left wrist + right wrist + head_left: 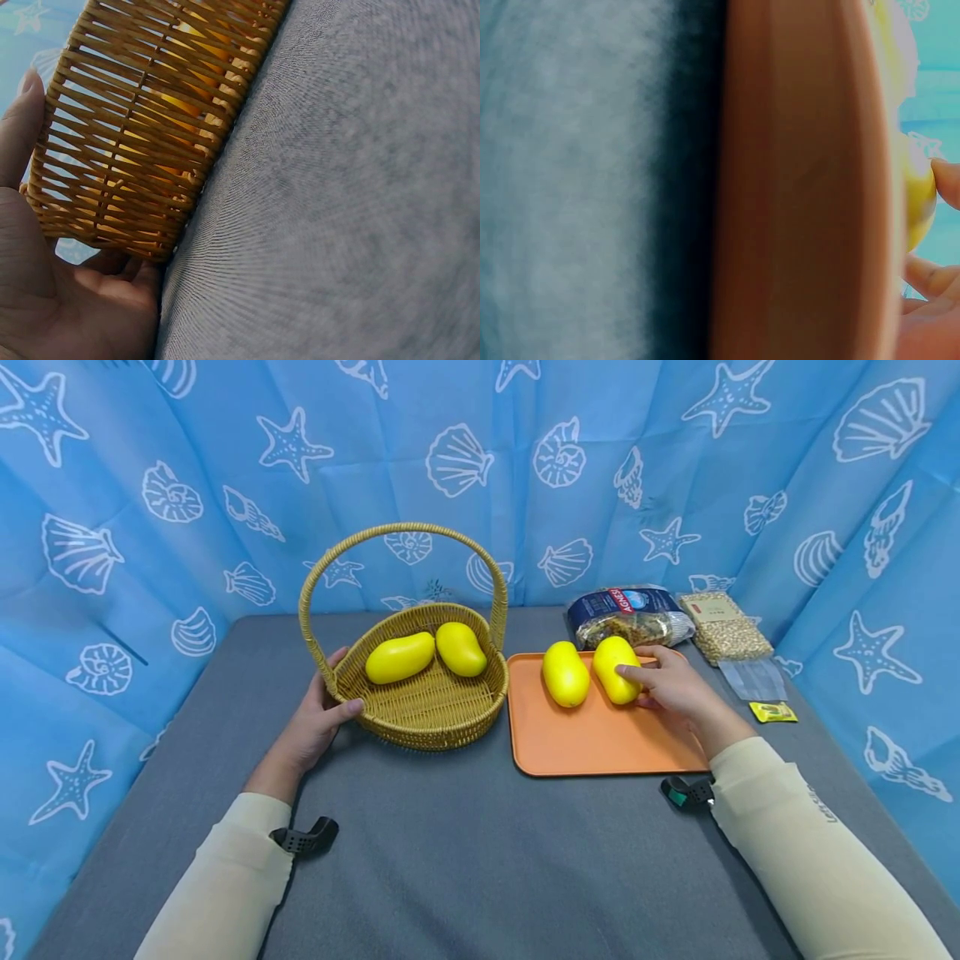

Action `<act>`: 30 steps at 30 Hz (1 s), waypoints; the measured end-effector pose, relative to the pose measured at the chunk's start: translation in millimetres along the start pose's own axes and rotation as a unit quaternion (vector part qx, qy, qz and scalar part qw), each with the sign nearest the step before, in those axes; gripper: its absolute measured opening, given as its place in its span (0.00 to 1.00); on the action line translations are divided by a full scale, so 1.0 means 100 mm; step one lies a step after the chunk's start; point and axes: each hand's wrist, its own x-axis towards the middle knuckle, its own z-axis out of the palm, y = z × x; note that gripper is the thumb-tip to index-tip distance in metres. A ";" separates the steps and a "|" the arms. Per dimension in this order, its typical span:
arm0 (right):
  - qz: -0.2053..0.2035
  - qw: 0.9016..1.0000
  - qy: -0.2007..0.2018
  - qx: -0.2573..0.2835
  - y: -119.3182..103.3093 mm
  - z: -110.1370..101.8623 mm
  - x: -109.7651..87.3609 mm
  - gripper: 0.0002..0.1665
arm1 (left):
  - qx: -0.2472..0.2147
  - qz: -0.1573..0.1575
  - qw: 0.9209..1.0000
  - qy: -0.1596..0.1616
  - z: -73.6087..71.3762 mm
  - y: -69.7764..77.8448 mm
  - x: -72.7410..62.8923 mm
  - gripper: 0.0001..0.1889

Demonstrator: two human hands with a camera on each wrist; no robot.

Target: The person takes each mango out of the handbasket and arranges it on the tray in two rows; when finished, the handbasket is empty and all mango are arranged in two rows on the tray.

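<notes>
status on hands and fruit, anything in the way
Left hand holds basket. Right hand grips one yellow fruit at tray. Two fruits in basket, another fruit on tray. Basket handle might obstruct.

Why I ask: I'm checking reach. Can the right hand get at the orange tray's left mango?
Probably not directly: the right hand holds the other mango, which sits between it and the left mango.

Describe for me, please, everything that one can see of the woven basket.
The basket is golden-tan and looks like wicker: a shallow, rounded body in an open weave, with one tall arched handle wrapped in similar strands. It stands upright on the grey table, just left of the orange tray; whether they touch is unclear. Two yellow fruits lie inside, toward the back. Of the hands, only the left hand touches it, holding its left end.
</notes>
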 end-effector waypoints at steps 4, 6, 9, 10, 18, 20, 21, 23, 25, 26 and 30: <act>-0.002 1.000 0.000 0.002 0.01 0.00 0.01 0.53 | 0.002 0.000 1.000 0.001 0.00 0.00 0.00 0.47; -0.003 1.000 0.000 0.006 0.02 0.00 0.01 0.53 | 0.003 -0.001 1.000 0.002 0.00 0.00 0.00 0.47; -0.005 1.000 0.000 0.014 0.03 -0.01 0.01 0.53 | 0.003 -0.003 1.000 0.003 0.00 0.00 0.00 0.47; -0.005 1.000 0.000 0.017 0.03 -0.01 0.00 0.53 | 0.003 -0.003 1.000 0.002 0.00 0.00 0.00 0.47; -0.006 1.000 0.003 0.020 0.03 -0.04 -0.03 0.52 | -0.001 -0.001 1.000 0.000 0.01 0.02 0.00 0.47; -0.008 1.000 0.002 0.018 0.03 -0.04 -0.03 0.52 | 0.000 -0.001 1.000 0.000 0.01 0.01 0.00 0.47; -0.010 1.000 0.001 0.017 0.04 -0.04 -0.02 0.52 | 0.000 -0.001 1.000 0.000 0.00 0.01 0.00 0.47; -0.012 1.000 0.000 0.015 0.04 -0.04 -0.02 0.52 | 0.000 -0.001 1.000 0.001 0.00 0.01 0.00 0.47; -0.012 1.000 0.000 0.014 0.04 -0.04 -0.01 0.51 | 0.001 -0.002 1.000 0.001 0.00 0.00 0.00 0.47; -0.012 1.000 0.001 0.014 0.05 -0.04 -0.01 0.51 | 0.001 -0.002 1.000 0.002 0.00 0.00 0.00 0.47; -0.014 1.000 0.003 0.012 0.05 -0.05 -0.01 0.51 | 0.004 -0.003 1.000 0.001 0.00 0.00 0.00 0.47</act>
